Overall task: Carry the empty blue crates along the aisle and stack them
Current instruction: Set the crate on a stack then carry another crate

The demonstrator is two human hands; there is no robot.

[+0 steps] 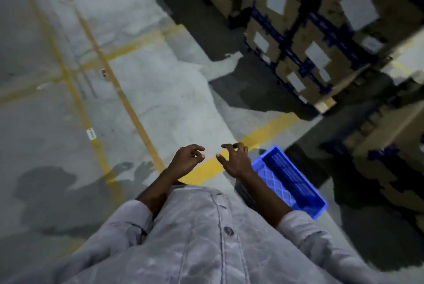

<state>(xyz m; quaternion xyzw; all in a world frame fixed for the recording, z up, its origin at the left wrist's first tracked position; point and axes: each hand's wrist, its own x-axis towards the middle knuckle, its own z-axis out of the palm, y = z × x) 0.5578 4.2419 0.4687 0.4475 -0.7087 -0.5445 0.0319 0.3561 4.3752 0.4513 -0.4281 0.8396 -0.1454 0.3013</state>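
Crate (296, 182) sat empty on floor, lower right of frame, just past right hand (236, 162), untouched. Left hand (187, 159) and right hand both loosely curled, gripping nothing. No stack visible; pickup, carry and stacking judged all left. Boxes (321, 38) upper right.

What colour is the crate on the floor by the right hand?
Bright blue crate, with a lattice-patterned side wall; seen in the head view.

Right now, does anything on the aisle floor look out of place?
One empty blue crate sits alone on the floor by the yellow line, unstacked; neither left hand nor right hand holds it. Nothing looks spilled.
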